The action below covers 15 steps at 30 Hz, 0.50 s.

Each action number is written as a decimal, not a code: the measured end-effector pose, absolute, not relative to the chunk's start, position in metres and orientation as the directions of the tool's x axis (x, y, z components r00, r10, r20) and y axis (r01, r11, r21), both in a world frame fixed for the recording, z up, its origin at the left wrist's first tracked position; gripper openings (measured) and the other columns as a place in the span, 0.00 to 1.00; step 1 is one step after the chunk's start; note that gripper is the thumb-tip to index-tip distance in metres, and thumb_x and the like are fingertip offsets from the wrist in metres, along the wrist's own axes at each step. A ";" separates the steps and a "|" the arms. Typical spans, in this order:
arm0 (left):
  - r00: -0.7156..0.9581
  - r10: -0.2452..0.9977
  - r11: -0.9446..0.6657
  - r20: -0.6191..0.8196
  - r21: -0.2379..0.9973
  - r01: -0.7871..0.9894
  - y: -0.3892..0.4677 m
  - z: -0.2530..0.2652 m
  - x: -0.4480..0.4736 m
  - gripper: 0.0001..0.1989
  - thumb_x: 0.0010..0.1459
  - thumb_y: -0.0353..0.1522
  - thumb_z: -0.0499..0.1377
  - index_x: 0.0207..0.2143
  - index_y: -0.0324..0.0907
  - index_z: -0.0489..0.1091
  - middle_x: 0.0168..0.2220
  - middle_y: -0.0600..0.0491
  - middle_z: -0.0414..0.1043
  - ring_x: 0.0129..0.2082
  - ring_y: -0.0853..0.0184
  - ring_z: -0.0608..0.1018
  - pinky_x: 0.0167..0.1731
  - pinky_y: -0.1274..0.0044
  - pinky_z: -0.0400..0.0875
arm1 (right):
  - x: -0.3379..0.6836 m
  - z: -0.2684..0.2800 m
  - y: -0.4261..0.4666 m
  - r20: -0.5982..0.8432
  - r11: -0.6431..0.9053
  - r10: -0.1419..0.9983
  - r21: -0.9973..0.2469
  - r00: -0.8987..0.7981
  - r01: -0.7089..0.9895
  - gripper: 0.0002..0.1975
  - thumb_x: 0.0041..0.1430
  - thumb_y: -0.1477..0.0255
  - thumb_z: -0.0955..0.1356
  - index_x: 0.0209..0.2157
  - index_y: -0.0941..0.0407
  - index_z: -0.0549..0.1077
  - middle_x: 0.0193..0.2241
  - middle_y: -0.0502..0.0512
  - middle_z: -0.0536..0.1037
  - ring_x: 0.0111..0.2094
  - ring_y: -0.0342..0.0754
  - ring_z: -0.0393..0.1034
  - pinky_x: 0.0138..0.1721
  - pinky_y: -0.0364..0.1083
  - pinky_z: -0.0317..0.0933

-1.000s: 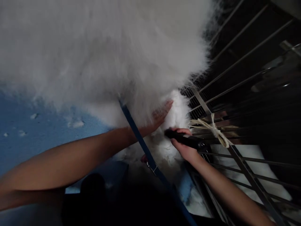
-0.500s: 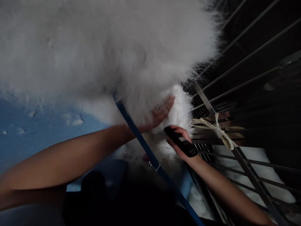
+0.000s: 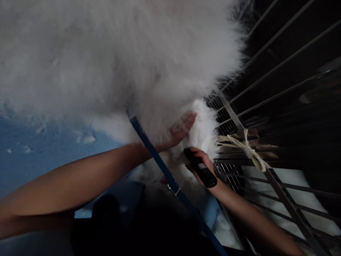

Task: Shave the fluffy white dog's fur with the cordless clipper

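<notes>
Our right hand [image 3: 208, 163] gripped the tool [image 3: 201, 170]; our left hand [image 3: 183, 130] lay outstretched against the white fur [image 3: 204, 133].

a blue surface [image 3: 53, 149] spreads at the left, with a few white tufts [image 3: 85, 138] scattered on it. a flat blue strap [image 3: 162, 165] slants down through the middle, a metal buckle [image 3: 173, 192] partway along it. at the right stand metal bars [image 3: 285, 63], a pale ribbon [image 3: 249, 151] knotted at one flat bar [image 3: 289, 207]. behind the lower ones shows something white [image 3: 290, 176]
</notes>
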<state>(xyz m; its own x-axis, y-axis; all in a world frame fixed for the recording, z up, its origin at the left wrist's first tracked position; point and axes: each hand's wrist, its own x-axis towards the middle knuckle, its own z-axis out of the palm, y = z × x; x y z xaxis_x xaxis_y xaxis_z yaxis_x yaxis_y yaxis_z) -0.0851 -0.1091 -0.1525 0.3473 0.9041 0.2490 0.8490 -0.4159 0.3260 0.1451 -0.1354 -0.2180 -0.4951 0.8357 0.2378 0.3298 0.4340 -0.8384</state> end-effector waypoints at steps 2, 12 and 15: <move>0.361 0.905 -0.418 0.226 0.304 0.856 -0.109 -0.152 -0.085 0.25 0.70 0.24 0.37 0.64 0.28 0.58 0.67 0.41 0.53 0.69 0.59 0.54 0.69 0.63 0.53 | 0.147 -0.219 -0.140 0.193 0.403 0.848 -0.839 -0.493 0.366 0.22 0.52 0.70 0.76 0.45 0.48 0.65 0.50 0.56 0.77 0.51 0.54 0.75 0.49 0.55 0.70; 0.416 0.889 -0.451 0.191 0.217 0.866 -0.111 -0.150 -0.082 0.26 0.68 0.22 0.34 0.65 0.25 0.54 0.69 0.39 0.50 0.70 0.62 0.51 0.69 0.64 0.51 | 0.142 -0.201 -0.129 0.209 0.314 0.903 -0.917 -0.376 0.246 0.20 0.50 0.71 0.76 0.43 0.49 0.67 0.48 0.55 0.78 0.51 0.52 0.75 0.55 0.57 0.66; 0.422 0.884 -0.459 0.200 0.205 0.865 -0.109 -0.153 -0.081 0.27 0.68 0.22 0.35 0.65 0.29 0.56 0.68 0.41 0.54 0.70 0.63 0.53 0.69 0.64 0.53 | 0.146 -0.213 -0.135 0.131 0.271 0.907 -0.908 -0.399 0.319 0.19 0.50 0.71 0.75 0.42 0.50 0.68 0.45 0.55 0.79 0.45 0.51 0.77 0.51 0.56 0.69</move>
<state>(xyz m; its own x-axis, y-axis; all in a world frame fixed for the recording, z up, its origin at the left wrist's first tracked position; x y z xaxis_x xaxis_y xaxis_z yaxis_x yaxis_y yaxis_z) -0.0814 -0.1093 -0.1525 0.4221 0.8843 0.1997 0.8645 -0.4589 0.2049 0.1460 -0.1347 -0.2131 -0.3993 0.9075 0.1307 0.3185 0.2710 -0.9083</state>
